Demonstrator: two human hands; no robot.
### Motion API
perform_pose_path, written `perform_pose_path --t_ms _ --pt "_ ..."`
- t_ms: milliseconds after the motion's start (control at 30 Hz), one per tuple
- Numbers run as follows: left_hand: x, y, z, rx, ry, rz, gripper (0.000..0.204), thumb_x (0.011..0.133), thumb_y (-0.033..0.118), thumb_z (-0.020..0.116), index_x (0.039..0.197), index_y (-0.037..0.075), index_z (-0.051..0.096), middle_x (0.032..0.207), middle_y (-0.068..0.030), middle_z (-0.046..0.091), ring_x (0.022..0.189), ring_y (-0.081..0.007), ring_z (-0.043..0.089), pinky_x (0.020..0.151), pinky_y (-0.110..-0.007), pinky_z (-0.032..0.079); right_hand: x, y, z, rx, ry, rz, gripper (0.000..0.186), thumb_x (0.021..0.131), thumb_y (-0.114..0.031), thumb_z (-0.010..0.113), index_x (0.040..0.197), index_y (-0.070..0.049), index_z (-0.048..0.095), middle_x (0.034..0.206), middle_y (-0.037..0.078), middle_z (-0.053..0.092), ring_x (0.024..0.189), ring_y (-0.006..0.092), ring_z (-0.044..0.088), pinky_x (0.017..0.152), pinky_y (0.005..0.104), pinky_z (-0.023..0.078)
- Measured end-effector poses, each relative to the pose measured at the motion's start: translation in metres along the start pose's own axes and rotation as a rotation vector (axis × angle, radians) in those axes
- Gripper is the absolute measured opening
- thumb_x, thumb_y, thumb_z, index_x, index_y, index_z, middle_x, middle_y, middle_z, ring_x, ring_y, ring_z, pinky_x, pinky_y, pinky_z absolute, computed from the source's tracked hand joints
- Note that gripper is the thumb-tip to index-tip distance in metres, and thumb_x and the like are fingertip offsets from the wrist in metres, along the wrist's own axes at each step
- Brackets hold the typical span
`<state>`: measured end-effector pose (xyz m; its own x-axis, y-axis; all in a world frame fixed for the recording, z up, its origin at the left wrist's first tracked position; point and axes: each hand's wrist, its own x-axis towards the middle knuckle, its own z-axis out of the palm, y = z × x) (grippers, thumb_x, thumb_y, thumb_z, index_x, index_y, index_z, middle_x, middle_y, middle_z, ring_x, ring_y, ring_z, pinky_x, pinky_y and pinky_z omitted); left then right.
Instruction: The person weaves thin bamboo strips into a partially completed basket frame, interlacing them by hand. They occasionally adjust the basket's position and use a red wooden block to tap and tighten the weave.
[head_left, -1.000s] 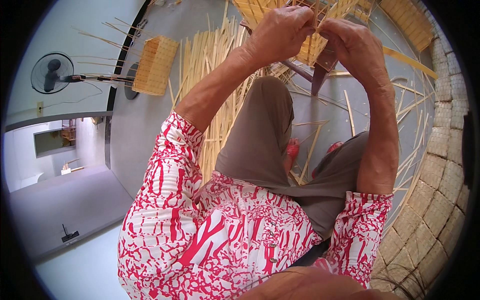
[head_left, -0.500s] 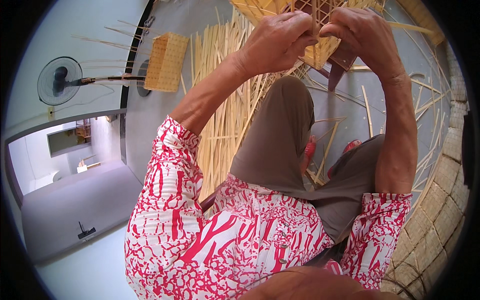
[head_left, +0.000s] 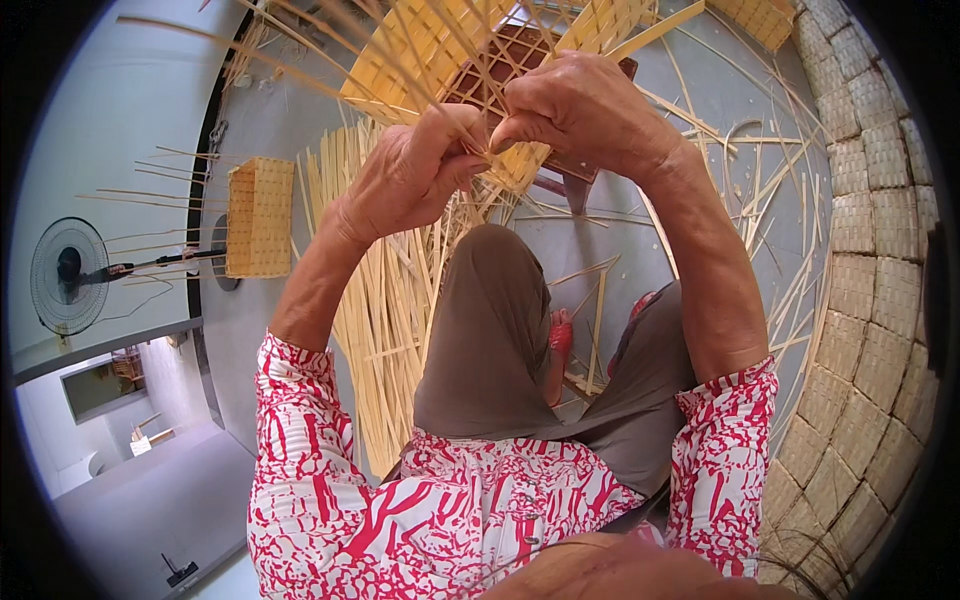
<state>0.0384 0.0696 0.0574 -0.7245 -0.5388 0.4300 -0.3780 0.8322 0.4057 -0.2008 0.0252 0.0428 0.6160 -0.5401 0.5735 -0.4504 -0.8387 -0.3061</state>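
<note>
My left hand (head_left: 425,170) is closed, thumb and fingers pinching thin bamboo strips (head_left: 430,90) that rise from a yellow woven basket (head_left: 425,45). Close beside it, on the right, my right hand (head_left: 590,112) is also closed, its thumb and bent forefinger on the same strips near the basket's near corner. Long strip ends fan out above both hands toward the upper left. The basket is unfinished at its edge and rests on a dark red-brown stool (head_left: 577,192). My fingers hide the exact spot where the strips cross.
Loose flat bamboo strips (head_left: 380,310) lie in a thick layer left of my knees. More strips (head_left: 770,190) litter the floor at right. A smaller woven basket (head_left: 258,215) stands at left by a fan (head_left: 70,275). Stacked woven pieces (head_left: 865,300) line the right side.
The view has shifted, so the surroundings sit lower and more to the left, with more basket and upright strips showing. My hands have moved slightly left relative to my knees, still pinching strips.
</note>
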Motion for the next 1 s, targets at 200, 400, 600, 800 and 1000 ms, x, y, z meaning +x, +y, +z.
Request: perform_pose_path --t_ms 200,400,600,800,1000 --pt "0.005 0.0 0.003 -0.056 0.025 0.008 0.026 0.089 0.004 0.068 0.104 0.003 0.048 0.082 -0.0104 0.062 0.068 -0.0308 0.064 0.06 -0.038 0.049 0.003 -0.005 -0.002 0.008 -0.031 -0.029 0.035 0.085 -0.039 0.069 0.072 -0.007 0.064 0.067 0.015 0.064 0.072 0.0348 0.067 0.067 0.0471 0.051" --pt "0.01 -0.009 0.0 -0.067 0.078 -0.127 0.022 0.087 0.005 0.07 0.102 0.003 0.053 0.08 -0.0107 0.065 0.071 -0.027 0.066 0.063 -0.036 0.051 0.004 0.003 0.0 -0.163 0.025 0.032 0.039 0.084 -0.048 0.069 0.078 -0.009 0.066 0.068 0.011 0.065 0.067 0.0302 0.066 0.075 0.0455 0.05" --pt "0.014 -0.028 0.016 -0.078 0.341 -0.245 0.018 0.086 0.007 0.077 0.096 -0.001 0.065 0.081 -0.0048 0.07 0.079 -0.0085 0.069 0.07 -0.025 0.056 0.009 0.007 0.017 -0.434 0.347 -0.044 0.025 0.087 -0.038 0.07 0.091 -0.013 0.07 0.093 0.002 0.07 0.098 0.0222 0.063 0.086 0.0388 0.043" --pt "0.002 -0.056 0.026 -0.057 0.528 -0.351 0.016 0.083 0.006 0.077 0.084 0.001 0.062 0.075 -0.0052 0.068 0.065 -0.0081 0.066 0.06 -0.025 0.053 0.005 -0.001 0.029 -0.33 0.597 0.055 0.012 0.089 -0.018 0.066 0.099 -0.013 0.07 0.095 0.002 0.068 0.098 0.0211 0.063 0.093 0.0384 0.04" --pt "0.007 -0.058 0.033 -0.092 0.553 -0.321 0.017 0.084 0.006 0.076 0.083 0.001 0.06 0.072 -0.0049 0.066 0.064 -0.0082 0.064 0.059 -0.025 0.051 -0.009 -0.001 0.046 -0.045 0.419 0.233 0.017 0.091 -0.008 0.059 0.106 -0.006 0.065 0.093 0.009 0.069 0.087 0.0279 0.068 0.073 0.0384 0.054"
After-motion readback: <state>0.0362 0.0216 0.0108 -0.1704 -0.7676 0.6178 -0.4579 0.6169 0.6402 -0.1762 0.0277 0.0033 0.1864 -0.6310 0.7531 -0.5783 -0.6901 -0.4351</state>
